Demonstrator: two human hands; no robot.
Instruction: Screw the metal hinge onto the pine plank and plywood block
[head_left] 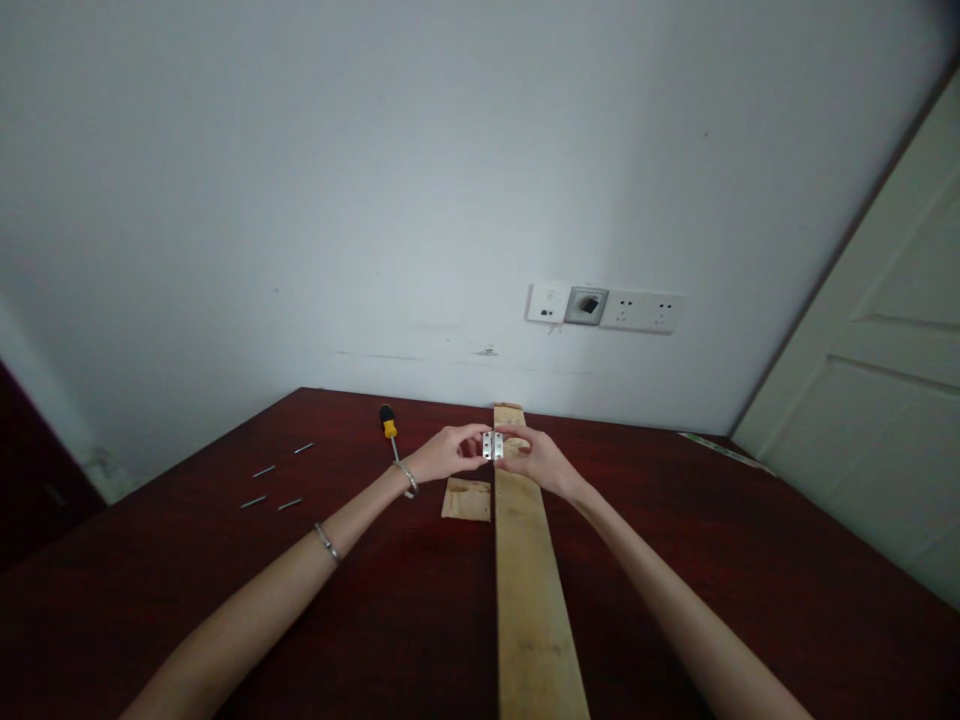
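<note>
A small silver hinge is pinched between both my hands over the far end of a long pale wooden plank. My left hand grips the hinge's left leaf with its fingertips. My right hand grips the right leaf and rests on the plank. A short block of wood lies flat against the plank's left side, just below my left hand. A screwdriver with a yellow and black handle lies behind my left wrist.
Several screws lie scattered on the dark red table at the left. A white wall with a row of sockets stands behind the table. A pale door is at the right.
</note>
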